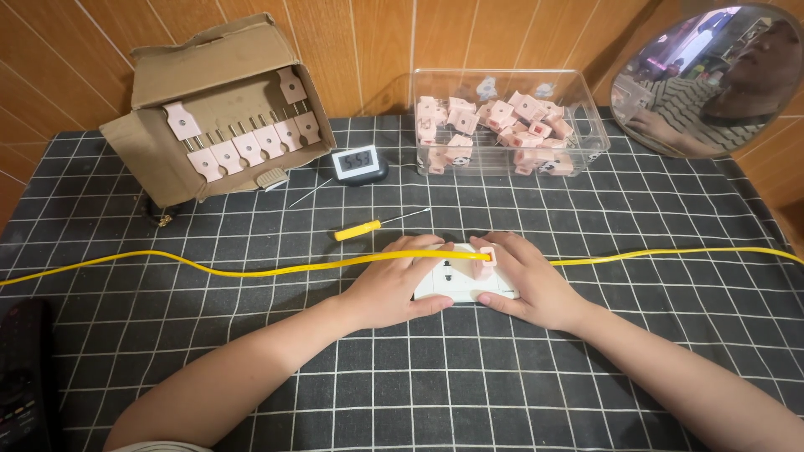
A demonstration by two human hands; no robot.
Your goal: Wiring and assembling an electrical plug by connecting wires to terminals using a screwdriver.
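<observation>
A white socket block (452,287) lies flat on the black checked cloth (419,377). My left hand (392,285) presses on its left side, palm down, fingers over the top. A small pink plug (485,261) stands in the block, and my right hand (523,280) pinches it with thumb and fingers while resting on the block's right end. A yellow cable (251,271) runs across the table and crosses over both hands at the plug.
A yellow-handled screwdriver (368,226) lies just beyond my hands. Further back are a cardboard box (167,142) with pink plugs in rows, a small digital timer (356,162) and a clear bin (578,100) of pink plugs. A round mirror (712,79) leans at the right; a dark device (25,377) sits at the left edge.
</observation>
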